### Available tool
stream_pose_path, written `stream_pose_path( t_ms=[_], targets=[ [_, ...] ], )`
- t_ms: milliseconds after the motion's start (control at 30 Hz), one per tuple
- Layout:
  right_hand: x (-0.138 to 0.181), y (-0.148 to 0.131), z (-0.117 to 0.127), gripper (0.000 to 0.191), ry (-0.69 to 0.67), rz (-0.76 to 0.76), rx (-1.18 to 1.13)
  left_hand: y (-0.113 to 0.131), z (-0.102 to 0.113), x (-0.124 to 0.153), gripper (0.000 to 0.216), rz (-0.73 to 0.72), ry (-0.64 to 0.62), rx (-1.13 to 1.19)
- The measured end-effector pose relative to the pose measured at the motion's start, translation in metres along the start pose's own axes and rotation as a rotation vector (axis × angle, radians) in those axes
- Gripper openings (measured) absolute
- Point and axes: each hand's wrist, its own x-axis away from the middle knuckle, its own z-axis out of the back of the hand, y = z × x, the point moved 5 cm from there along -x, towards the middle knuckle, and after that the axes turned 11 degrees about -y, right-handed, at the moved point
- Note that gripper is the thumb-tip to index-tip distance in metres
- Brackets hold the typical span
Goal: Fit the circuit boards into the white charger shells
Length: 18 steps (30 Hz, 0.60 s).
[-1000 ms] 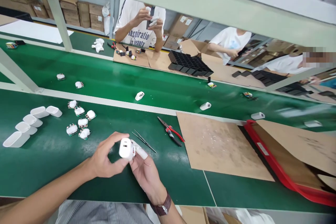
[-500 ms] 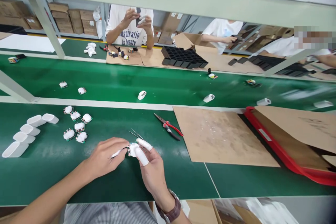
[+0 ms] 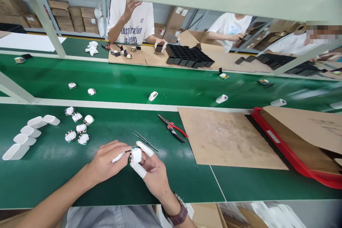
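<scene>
Between my two hands, above the green bench, is a small circuit board with a white-covered top (image 3: 136, 155). My left hand (image 3: 110, 158) pinches its left edge. My right hand (image 3: 151, 167), with white finger cots on thumb and finger, curves round its right side and touches it. A white-covered finger of the left hand is tucked below. Tweezers (image 3: 145, 141) lie just behind the right hand. Farther back are red-and-black pliers (image 3: 173, 128). To the left sit several similar boards (image 3: 81, 128), and beyond them a row of white plastic cases (image 3: 21, 139).
Cardboard (image 3: 227, 139) lies to the right, beside a red-edged tray (image 3: 288, 153). A green conveyor belt (image 3: 120, 82) carrying boards and white cases runs behind a pale rail. Co-workers sit across it, near a black grid of cases (image 3: 189, 56). A pale shelf beam crosses overhead.
My right thumb and finger have spread wider around the board, showing more of its white top. Items on the belt have shifted right. The co-worker opposite has lowered one hand towards the black grid.
</scene>
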Motion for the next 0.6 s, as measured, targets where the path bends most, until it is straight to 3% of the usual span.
stream_pose_path(
  t_ms=[233,400,600],
  targets=[
    [0.002,0.003,0.001,0.063,0.043,0.038,0.035,-0.001,0.001,-0.001,0.026,0.016,0.036,0.040],
    [0.001,0.009,0.007,0.063,0.054,0.021,-0.001,-0.001,0.003,0.005,0.035,0.044,0.061,0.107],
    [0.000,0.012,0.009,0.064,-0.016,0.050,-0.001,0.002,0.003,0.011,0.034,0.025,0.017,0.063]
  ],
)
